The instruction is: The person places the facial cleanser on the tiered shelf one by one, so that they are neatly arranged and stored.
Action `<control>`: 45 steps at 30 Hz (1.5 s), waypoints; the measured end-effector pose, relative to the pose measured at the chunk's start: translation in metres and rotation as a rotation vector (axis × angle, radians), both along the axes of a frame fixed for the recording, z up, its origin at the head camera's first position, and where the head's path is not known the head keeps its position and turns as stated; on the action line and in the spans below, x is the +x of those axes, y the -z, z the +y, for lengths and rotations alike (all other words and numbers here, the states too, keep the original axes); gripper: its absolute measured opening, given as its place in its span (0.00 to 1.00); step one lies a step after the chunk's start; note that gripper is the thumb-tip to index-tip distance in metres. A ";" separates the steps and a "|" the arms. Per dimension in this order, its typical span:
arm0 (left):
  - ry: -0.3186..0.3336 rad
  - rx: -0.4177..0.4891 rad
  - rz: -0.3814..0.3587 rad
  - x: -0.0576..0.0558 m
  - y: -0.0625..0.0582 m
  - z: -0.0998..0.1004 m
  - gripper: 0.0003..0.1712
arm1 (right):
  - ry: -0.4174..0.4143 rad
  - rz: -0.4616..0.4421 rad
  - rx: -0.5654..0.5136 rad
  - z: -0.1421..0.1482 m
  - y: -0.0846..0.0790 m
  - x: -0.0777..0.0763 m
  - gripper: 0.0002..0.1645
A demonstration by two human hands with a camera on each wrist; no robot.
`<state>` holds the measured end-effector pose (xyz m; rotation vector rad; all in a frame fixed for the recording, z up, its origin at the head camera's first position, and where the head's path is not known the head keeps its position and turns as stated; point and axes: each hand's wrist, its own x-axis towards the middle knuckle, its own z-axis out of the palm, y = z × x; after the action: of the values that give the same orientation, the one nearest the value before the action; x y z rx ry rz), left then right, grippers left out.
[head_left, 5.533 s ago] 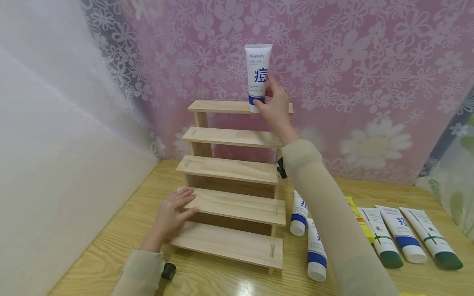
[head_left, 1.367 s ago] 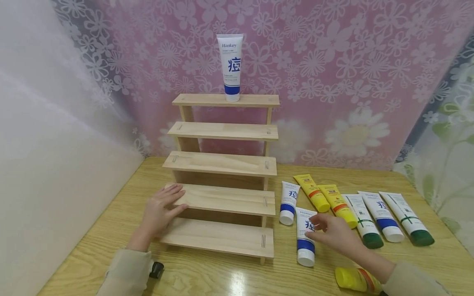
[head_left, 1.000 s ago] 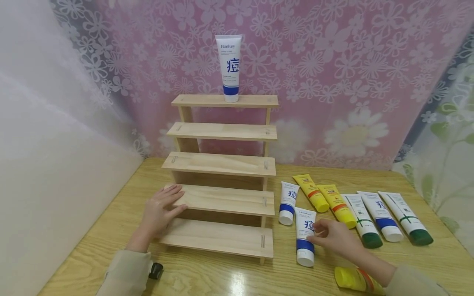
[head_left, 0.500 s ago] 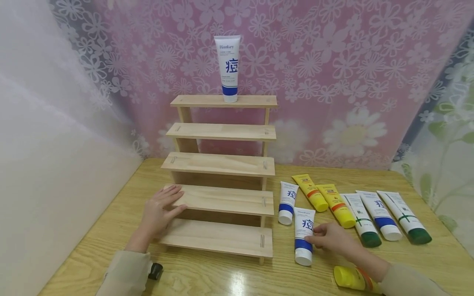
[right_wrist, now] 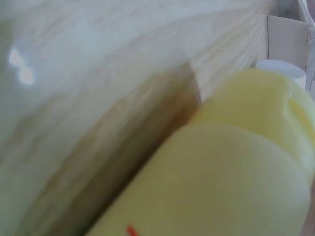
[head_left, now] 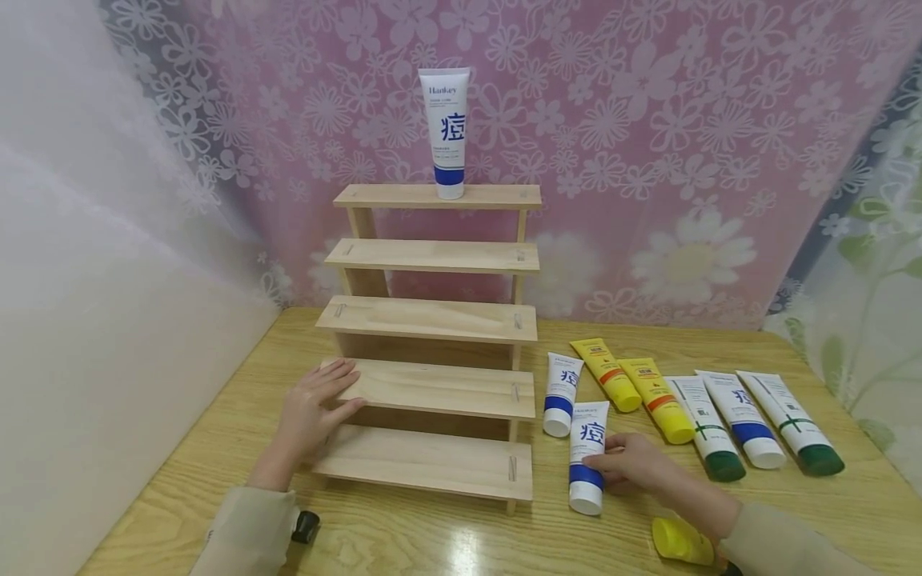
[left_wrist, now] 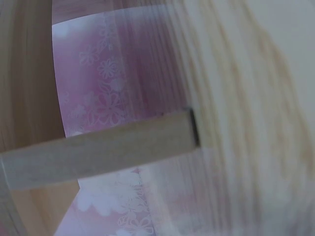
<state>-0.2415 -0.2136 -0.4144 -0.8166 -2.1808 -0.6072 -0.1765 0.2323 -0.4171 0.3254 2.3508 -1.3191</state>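
Tube (head_left: 587, 440), cap (head_left: 586, 498) nearest, axis fore-aft; right grip (head_left: 635, 464) pinching it, left grip (head_left: 311, 412) relaxed on shelf (head_left: 439, 388).

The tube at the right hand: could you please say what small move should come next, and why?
I would probably lift the tube: the right hand pinches its side, thumb on the front, while the left hand rests on the rack, whose top shelf bears a similar tube upright.
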 end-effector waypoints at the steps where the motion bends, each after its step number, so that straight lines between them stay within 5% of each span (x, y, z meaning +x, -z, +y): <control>1: -0.001 0.000 -0.001 0.000 0.000 0.000 0.33 | 0.016 -0.007 -0.031 0.000 0.000 0.000 0.44; 10: 0.009 -0.002 -0.004 0.000 0.000 -0.001 0.32 | 0.094 -0.047 -0.161 0.001 0.002 0.003 0.43; 18: 0.010 0.006 -0.003 0.000 0.000 -0.001 0.30 | 0.111 0.022 -0.155 0.011 0.002 0.007 0.47; 45: 0.015 0.011 -0.001 -0.002 0.002 -0.002 0.32 | 0.068 0.265 -0.303 0.006 -0.048 0.009 0.50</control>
<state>-0.2430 -0.2154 -0.4163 -0.8278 -2.1725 -0.6269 -0.1674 0.2385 -0.3688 0.1448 2.3129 -1.8196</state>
